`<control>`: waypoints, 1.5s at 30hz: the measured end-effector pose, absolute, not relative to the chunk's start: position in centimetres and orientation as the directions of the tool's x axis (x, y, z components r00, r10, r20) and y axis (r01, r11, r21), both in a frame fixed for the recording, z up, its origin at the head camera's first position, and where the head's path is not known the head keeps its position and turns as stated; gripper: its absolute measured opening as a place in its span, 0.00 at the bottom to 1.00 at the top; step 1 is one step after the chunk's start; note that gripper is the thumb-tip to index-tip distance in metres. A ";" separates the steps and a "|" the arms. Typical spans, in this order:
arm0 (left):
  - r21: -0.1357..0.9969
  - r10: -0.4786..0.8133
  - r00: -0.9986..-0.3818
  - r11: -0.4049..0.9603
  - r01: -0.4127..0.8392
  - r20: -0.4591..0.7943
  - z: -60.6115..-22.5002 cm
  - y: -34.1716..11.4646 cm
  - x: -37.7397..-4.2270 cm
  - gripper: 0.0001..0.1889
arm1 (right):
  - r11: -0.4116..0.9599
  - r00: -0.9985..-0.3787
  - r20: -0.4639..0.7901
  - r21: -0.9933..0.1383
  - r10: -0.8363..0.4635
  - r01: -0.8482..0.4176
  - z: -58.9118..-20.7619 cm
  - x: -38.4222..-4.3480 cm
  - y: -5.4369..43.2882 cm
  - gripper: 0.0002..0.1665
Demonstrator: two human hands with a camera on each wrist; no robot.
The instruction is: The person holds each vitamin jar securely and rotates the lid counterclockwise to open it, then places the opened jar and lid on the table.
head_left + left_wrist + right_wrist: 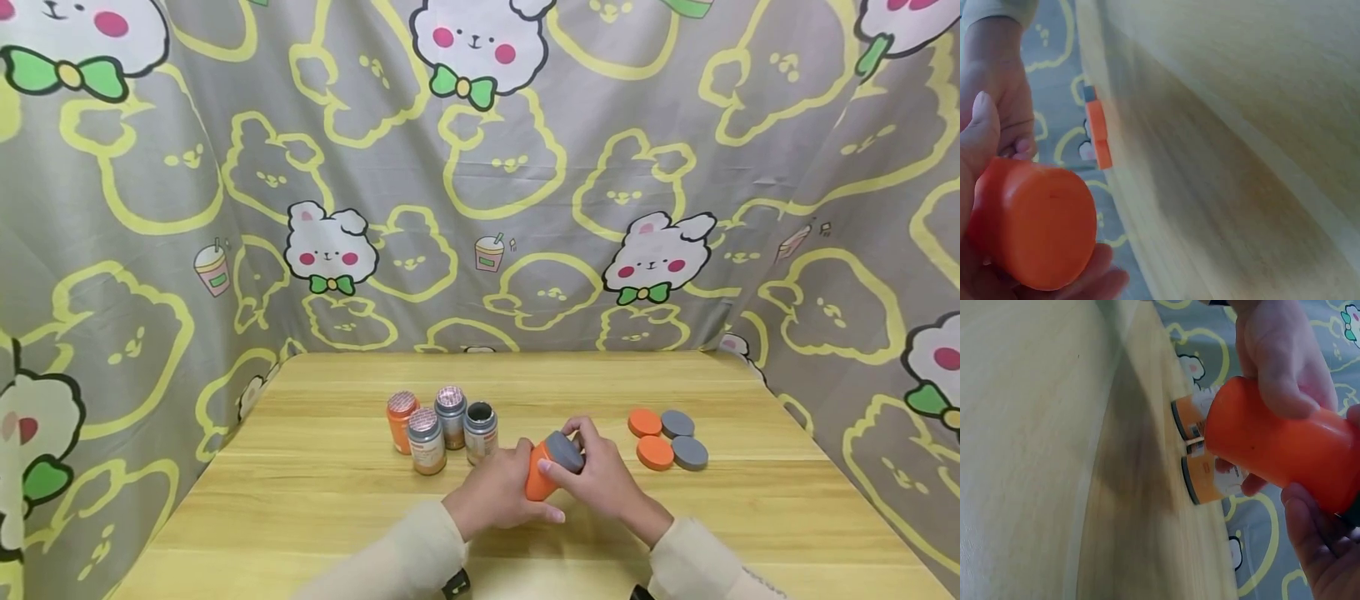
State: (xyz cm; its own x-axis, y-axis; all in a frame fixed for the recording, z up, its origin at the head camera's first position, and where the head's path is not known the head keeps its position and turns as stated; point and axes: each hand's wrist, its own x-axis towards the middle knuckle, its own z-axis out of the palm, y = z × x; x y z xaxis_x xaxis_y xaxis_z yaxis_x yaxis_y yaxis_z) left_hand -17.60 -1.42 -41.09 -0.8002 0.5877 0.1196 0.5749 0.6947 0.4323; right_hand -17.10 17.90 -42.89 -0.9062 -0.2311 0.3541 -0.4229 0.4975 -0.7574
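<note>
Above the table, my left hand (491, 493) grips an orange jar (538, 483) round its body. The jar is tilted, its top leaning to the right, and its smooth orange base (1050, 228) faces the left wrist camera. A dark grey lid (564, 451) sits over the jar's mouth, and my right hand (606, 477) holds it between thumb and fingers. Whether the lid is fully seated cannot be told. Just left of the hands stands a grey jar (481, 435) with its dark mouth uncovered.
Farther left stand an orange jar (402, 423) and two grey jars (428, 450), all upright with foil seals on top. On the right lie two orange lids (655, 453) and two grey lids (690, 453), close together on the wooden table (300, 517). A patterned curtain (525, 192) surrounds the table.
</note>
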 end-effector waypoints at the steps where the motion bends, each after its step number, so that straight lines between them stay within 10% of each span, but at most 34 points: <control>1: 0.420 0.589 -0.797 0.694 0.584 0.135 -41.2 -1.4 -17.5 0.41 | 0.499 -0.905 0.355 -0.755 -0.234 -0.425 -42.9 -17.1 17.8 0.27; 21: 0.426 0.612 -0.786 0.691 0.584 0.085 -40.8 -1.5 -17.8 0.29 | 0.528 -0.805 0.486 -0.609 -0.341 -0.592 -43.1 -17.1 18.1 0.13; 36: 0.406 0.613 -0.784 0.694 0.595 0.102 -40.6 -1.8 -17.7 0.28 | 0.413 -0.666 0.579 -0.523 -0.470 -0.746 -43.0 -17.3 18.9 0.22; 45: 0.418 0.626 -0.774 0.679 0.604 0.101 -40.8 -1.8 -17.9 0.29 | 0.562 -0.750 0.492 -0.499 -0.443 -0.659 -42.4 -17.2 19.0 0.14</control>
State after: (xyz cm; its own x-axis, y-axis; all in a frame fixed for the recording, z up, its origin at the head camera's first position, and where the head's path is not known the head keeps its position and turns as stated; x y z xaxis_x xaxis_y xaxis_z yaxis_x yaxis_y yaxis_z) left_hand -17.86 -1.83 -40.81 -0.7736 0.6256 0.1008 0.6036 0.6792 0.4176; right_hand -17.17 19.00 -42.43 -0.7497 -0.4430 0.4917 -0.6595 0.5618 -0.4995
